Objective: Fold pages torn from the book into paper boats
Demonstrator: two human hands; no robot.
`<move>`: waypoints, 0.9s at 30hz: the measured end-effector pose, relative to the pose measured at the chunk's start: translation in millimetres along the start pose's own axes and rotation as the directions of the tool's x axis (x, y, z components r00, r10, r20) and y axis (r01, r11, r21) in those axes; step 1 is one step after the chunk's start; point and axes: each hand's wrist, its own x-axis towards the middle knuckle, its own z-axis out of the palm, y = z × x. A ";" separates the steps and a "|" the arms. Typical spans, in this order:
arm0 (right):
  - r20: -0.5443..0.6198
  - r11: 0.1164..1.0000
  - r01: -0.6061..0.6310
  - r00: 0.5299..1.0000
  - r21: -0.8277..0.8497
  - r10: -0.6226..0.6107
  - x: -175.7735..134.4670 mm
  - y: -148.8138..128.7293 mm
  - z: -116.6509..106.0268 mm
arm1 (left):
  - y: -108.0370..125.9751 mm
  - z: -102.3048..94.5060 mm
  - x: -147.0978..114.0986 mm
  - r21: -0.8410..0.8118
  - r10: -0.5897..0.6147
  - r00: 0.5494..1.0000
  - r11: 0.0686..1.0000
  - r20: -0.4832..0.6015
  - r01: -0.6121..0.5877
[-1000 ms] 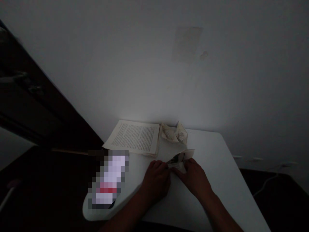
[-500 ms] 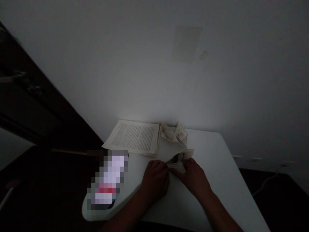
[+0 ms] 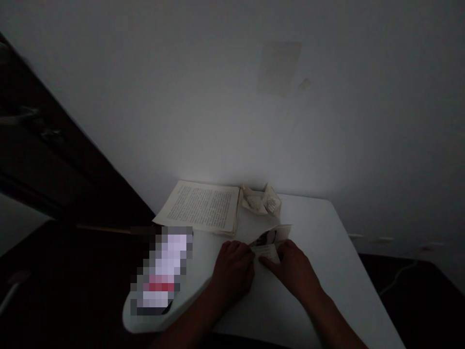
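Observation:
Between my hands is a folded sheet of printed paper (image 3: 267, 251), with a dark picture on its raised back flap. My left hand (image 3: 234, 264) grips the paper's left end, its fingers curled together. On the other side my right hand (image 3: 290, 264) pinches the right part, thumb in front and fingers behind the flap. Just beyond the hands, a folded paper shape (image 3: 262, 199) with pointed corners stands near the wall. Left of it lies a stack of printed pages (image 3: 203, 206). The dim light hides the finer folds.
A phone (image 3: 165, 271) with a blurred-out screen lies at the left edge of the white table (image 3: 312, 223). The table's far edge is against a pale wall (image 3: 203, 97). A dark door (image 3: 47, 131) is at the left, a cable (image 3: 399, 276) at the lower right.
My right thumb has shifted slightly right along the paper, so more of its front printed fold shows. My left hand stays nearly still.

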 end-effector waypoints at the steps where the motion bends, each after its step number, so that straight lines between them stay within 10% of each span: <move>1: 0.001 1.000 -0.002 1.000 0.000 0.002 -0.2 0.0 -0.2 | -0.2 0.0 0.0 -0.002 0.002 1.000 1.000 0.001 -0.002; 27: 0.001 1.000 0.031 1.000 0.000 -0.031 -7.7 10.9 -1.6 | -0.8 0.1 0.1 0.014 0.009 1.000 1.000 -0.021 -0.009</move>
